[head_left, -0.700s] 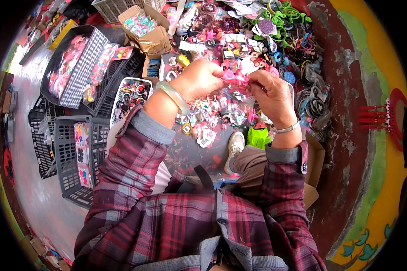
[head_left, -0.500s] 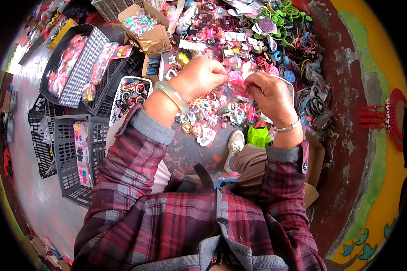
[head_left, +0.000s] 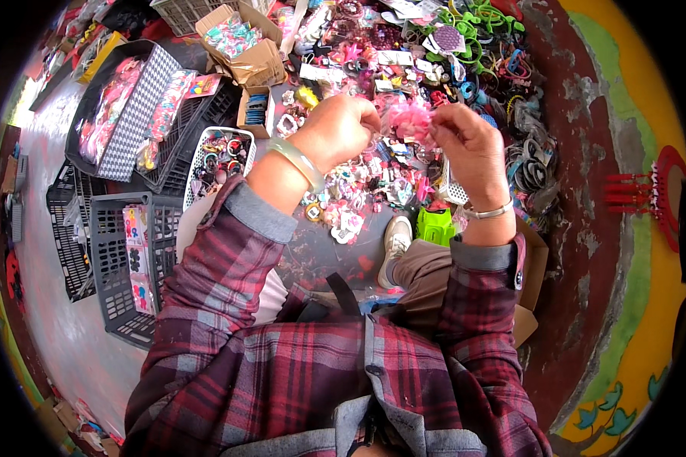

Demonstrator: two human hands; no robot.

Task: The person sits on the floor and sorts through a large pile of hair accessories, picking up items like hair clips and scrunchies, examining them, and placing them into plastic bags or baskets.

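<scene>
A pink ruffled, flower-like hair ornament (head_left: 410, 120) hangs between my two hands above a heap of small hair accessories (head_left: 366, 179). The fingertips of my right hand (head_left: 471, 152) are closed on its right edge. My left hand (head_left: 337, 133), with a pale bangle on the wrist, is pinched shut at its left side; my knuckles partly hide what the fingers grip. Directly below lie many small clips and hair ties in mixed colours. A bright green plastic piece (head_left: 436, 226) sits under my right wrist, beside a white perforated basket (head_left: 454, 186) that my right hand partly covers.
To the left stand a white basket of hair ties (head_left: 219, 156), a grey plastic crate (head_left: 126, 263) and a houndstooth-patterned box (head_left: 139, 114). Cardboard boxes (head_left: 255, 65) are at the back left. Green headbands (head_left: 484, 34) lie far right. My shoe (head_left: 396, 240) is on the floor below.
My right hand has moved slightly right and the gap between my hands has widened. The pink ornament has shifted a little right with it and shows more fully.
</scene>
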